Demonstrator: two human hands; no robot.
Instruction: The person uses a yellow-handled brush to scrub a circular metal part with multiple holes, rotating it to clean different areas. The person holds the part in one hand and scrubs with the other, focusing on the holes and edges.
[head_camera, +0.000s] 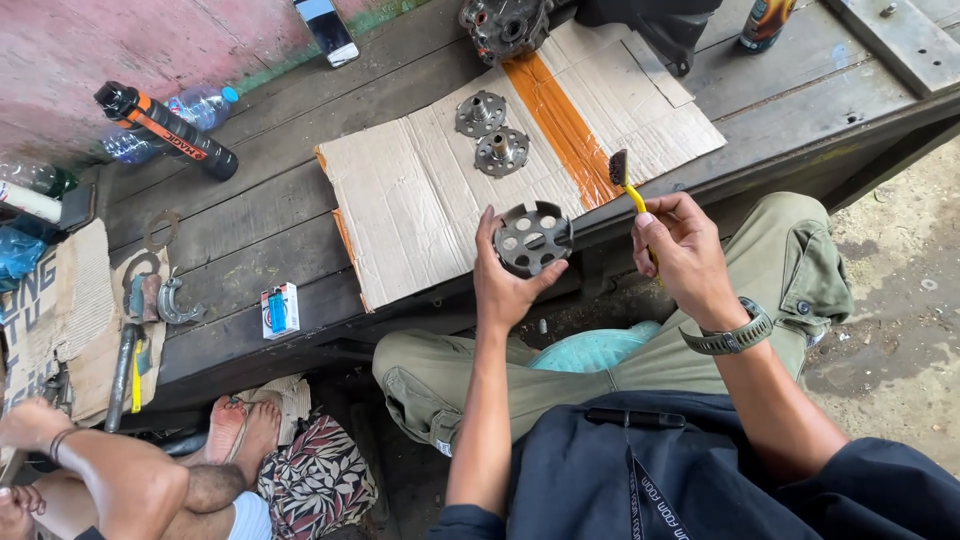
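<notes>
From the head camera, the person is sitting at a dark wooden workbench and holding work over its front edge. The left hand is gripping a round dark grey slotted metal hub, fingers curled round its rim and its open face turned up toward the camera. The right hand is closed round the handle of a small yellow-handled brush with dark bristles, the bristles pointing up and away, just beside the hub but not touching it.

By my judgement the step in hand is brushing the hub clean, with the brush lifted clear for a look at the part. The next move is calling for the bristles to be brought down into the slots while the left hand is turning the hub to present each opening.

Behind the hands, a flattened sheet of brown cardboard with an orange tape strip is lying on the bench and carrying two round flanged metal discs with centre bosses, side by side and near each other.

As for containers, a clear plastic bottle with a blue cap is lying on its side at the bench's left; its contents cannot be told. A black spray can with an orange band is lying across it. A pale turquoise bowl is sitting between the person's knees, its inside hidden.

At lower left, another person's arm is showing.
</notes>
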